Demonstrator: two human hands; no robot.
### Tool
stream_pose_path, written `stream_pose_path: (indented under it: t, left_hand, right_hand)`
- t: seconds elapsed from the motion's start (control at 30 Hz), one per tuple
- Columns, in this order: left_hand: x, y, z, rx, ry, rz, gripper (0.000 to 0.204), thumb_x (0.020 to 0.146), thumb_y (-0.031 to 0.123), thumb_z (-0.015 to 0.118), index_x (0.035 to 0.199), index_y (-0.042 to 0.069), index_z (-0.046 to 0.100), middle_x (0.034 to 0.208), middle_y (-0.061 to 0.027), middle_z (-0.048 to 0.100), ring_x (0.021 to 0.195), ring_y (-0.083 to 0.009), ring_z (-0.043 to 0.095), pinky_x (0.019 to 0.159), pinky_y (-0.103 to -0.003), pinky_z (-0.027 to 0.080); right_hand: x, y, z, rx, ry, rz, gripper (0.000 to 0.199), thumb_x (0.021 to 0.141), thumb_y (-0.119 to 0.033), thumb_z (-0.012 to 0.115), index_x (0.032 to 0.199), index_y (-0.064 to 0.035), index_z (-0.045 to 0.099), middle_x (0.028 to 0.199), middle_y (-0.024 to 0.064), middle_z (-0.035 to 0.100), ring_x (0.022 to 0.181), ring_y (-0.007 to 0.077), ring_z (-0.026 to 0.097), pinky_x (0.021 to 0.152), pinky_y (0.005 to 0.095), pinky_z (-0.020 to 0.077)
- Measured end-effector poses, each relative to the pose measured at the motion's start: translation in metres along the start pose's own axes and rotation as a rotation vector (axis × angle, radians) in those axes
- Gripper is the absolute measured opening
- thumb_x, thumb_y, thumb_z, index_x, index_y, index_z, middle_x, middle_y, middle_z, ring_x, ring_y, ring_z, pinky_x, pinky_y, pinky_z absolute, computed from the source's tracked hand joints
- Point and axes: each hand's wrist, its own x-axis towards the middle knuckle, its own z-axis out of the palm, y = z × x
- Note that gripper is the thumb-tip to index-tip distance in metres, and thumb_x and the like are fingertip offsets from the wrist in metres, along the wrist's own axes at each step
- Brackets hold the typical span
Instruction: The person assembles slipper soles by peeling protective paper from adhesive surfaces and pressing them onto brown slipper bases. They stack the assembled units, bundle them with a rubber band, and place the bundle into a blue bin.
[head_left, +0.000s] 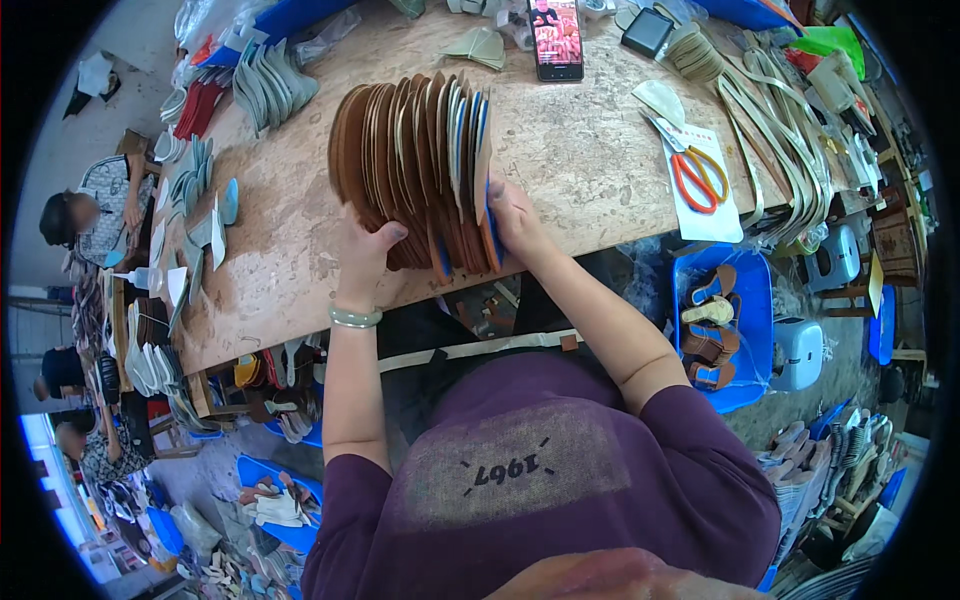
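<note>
A thick row of shoe insoles (405, 150), mostly brown with a few pale and blue-edged ones at its right end, stands on edge at the front of the workbench. My left hand (364, 255) presses the row's left side, thumb lying over the near edges. Against the right end rests my right hand (522, 222), its thumb up and its other fingers partly hidden behind the last pieces. Between the two palms the insoles are squeezed together, their rounded ends fanning slightly apart at the top.
On the wooden workbench (290, 215) lie grey insole pieces (270, 88) at left, a phone (556, 40) at the back, and orange-yellow scissors (697, 180) with pale strips (790, 130) at right. A blue bin (755, 330) stands below right. Other people (105, 205) sit at far left.
</note>
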Motion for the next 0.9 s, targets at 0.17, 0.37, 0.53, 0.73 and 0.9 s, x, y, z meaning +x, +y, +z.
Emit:
stream_pose_path:
  t: [0.17,0.37,0.53,0.73,0.9]
  left_hand:
    - [-0.006,-0.011,0.019,-0.305,0.054,0.223,0.071,0.073,0.029,0.083,0.127,-0.003,0.049,0.118,-0.0091,0.061,0.111,-0.0214,0.058,0.098,-0.035,0.046]
    - [-0.014,-0.045,0.014,-0.207,0.228,0.33,0.073,0.07,0.022,0.086,0.126,-0.003,0.047,0.12,-0.0088,0.06,0.109,-0.0208,0.059,0.093,-0.034,0.048]
    - [-0.032,-0.051,0.005,-0.075,0.237,0.268,0.057,0.071,0.016,0.085,0.116,-0.004,0.056,0.111,-0.0097,0.065,0.101,-0.0202,0.062,0.087,-0.033,0.051]
    - [-0.041,-0.036,-0.001,0.718,0.084,0.522,0.062,0.075,0.018,0.082,0.125,-0.002,0.051,0.12,-0.0105,0.062,0.107,-0.0216,0.06,0.092,-0.036,0.049]
    - [-0.048,-0.048,-0.008,0.403,0.125,0.379,0.053,0.082,0.015,0.076,0.126,-0.002,0.051,0.118,-0.011,0.063,0.106,-0.0229,0.061,0.091,-0.036,0.049]
  right_hand:
    - [0.022,-0.02,-0.002,-0.199,-0.066,-0.09,0.051,0.1,-0.035,0.044,0.136,0.0008,0.047,0.123,0.0139,0.06,0.111,0.0188,0.056,0.098,0.0307,0.04]
    - [0.016,-0.036,0.01,-0.27,0.102,-0.091,0.048,0.098,-0.03,0.047,0.137,-0.0019,0.047,0.126,0.0163,0.059,0.114,0.0217,0.056,0.099,0.0325,0.0407]
    - [-0.016,-0.033,-0.011,-0.266,-0.203,0.04,0.064,0.076,-0.028,0.072,0.129,-0.0005,0.05,0.121,0.0147,0.059,0.108,0.0239,0.056,0.098,0.0347,0.0427]
    - [-0.009,-0.032,0.001,-0.587,-0.243,-0.106,0.09,0.066,-0.022,0.084,0.139,-0.0016,0.036,0.118,0.0206,0.06,0.109,0.0326,0.059,0.092,0.0392,0.0467]
    - [-0.004,-0.025,0.011,-0.459,-0.208,-0.03,0.088,0.071,-0.021,0.081,0.143,-0.0062,0.033,0.12,0.0246,0.058,0.11,0.0395,0.058,0.09,0.0399,0.0478]
